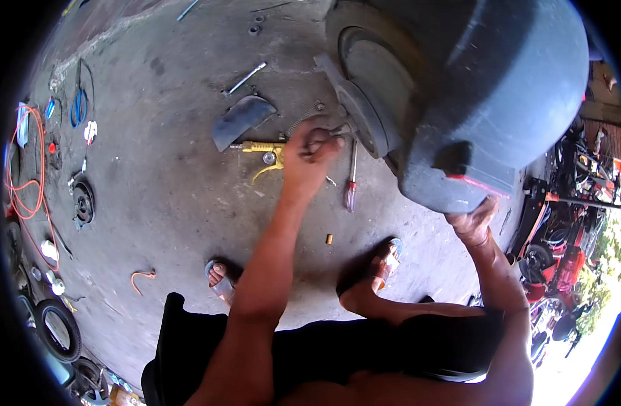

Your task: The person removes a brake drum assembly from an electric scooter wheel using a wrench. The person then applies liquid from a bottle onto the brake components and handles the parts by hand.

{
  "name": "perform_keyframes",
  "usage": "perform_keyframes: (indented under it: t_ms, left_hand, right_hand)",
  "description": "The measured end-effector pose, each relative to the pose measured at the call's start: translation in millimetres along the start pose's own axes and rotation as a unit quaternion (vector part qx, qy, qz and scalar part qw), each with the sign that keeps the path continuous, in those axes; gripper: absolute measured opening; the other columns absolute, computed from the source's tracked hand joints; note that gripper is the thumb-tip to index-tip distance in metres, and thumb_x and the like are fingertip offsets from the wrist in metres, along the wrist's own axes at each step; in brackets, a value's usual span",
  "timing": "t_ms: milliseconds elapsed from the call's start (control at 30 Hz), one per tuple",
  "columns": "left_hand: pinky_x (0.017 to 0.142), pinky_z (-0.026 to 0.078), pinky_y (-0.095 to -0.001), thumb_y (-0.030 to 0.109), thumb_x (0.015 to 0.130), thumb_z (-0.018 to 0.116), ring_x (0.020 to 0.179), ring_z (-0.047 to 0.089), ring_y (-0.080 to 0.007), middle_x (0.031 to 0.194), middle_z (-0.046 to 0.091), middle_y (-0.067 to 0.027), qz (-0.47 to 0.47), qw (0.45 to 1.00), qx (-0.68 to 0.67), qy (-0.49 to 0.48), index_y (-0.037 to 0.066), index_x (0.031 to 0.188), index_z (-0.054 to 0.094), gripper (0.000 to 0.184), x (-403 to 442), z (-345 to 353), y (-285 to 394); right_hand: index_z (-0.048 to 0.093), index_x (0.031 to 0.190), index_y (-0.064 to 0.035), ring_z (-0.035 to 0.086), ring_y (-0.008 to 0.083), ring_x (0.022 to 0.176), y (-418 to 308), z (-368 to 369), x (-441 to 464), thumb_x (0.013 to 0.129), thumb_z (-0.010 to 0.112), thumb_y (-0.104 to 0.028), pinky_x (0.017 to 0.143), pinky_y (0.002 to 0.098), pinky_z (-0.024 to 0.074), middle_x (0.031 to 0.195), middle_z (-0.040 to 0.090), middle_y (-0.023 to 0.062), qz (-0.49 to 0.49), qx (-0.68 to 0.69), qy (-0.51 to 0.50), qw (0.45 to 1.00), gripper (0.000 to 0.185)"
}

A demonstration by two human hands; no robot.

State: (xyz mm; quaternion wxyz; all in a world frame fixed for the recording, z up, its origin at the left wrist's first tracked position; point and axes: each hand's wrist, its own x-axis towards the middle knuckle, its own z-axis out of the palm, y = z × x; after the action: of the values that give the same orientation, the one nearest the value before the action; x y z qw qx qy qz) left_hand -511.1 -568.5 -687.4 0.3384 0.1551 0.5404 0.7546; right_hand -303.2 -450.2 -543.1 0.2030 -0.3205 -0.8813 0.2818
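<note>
A large grey rounded body part of a vehicle (507,88) fills the upper right, with a round wheel-like part (371,115) on its left side. My left hand (314,145) is at the left edge of that round part, fingers curled around something small that I cannot make out. Under the grey body's lower edge, my right hand (474,220) grips it, its fingertips partly hidden. Just left of my left hand lies a yellow air gun (263,147). A screwdriver (352,193) with a reddish handle lies below the round part.
A dark curved plate (244,120) and a metal socket tool (246,78) lie on the concrete floor (155,196). Blue-handled scissors (79,107), an orange hose (36,179) and tyres (57,329) are at the left. Motorcycle parts (567,264) crowd the right.
</note>
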Motion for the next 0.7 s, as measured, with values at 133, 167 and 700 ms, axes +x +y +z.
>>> perform_keyframes:
  t_ms: [133,167,700]
  left_hand:
    - [0.060,0.043,-0.0207,0.001,0.083,0.063,0.069,0.051,-0.0056,0.079,0.055,0.0001,0.018,0.995,-0.078,0.055,-0.001,0.115,0.050,0.035,-35,22,-23]
    - [0.061,0.043,-0.0211,0.004,0.084,0.062,0.070,0.051,-0.0061,0.081,0.055,0.0002,0.009,0.994,-0.087,0.070,-0.001,0.116,0.049,0.035,-44,33,-18]
    - [0.083,0.044,-0.0393,0.030,0.088,0.051,0.089,0.056,-0.0261,0.100,0.060,-0.0176,0.289,0.923,0.209,0.144,-0.012,0.108,0.055,0.047,-29,20,25]
  right_hand:
    - [0.033,0.127,0.0104,0.061,0.0281,0.093,23,3,-9,0.060,0.082,-0.028,0.085,0.0380,0.0477,0.105,0.060,0.0178,-0.060,0.020,0.007,0.998,0.092]
    - [0.033,0.128,0.0105,0.062,0.0299,0.094,18,3,-4,0.058,0.084,-0.031,0.085,0.0388,0.0480,0.106,0.059,0.0198,-0.071,0.010,0.011,0.997,0.095]
    - [0.057,0.108,-0.0033,0.063,0.0303,0.084,116,37,-117,0.089,0.059,-0.030,0.073,0.0378,0.0499,0.101,0.062,0.0163,0.283,0.070,0.142,0.946,0.032]
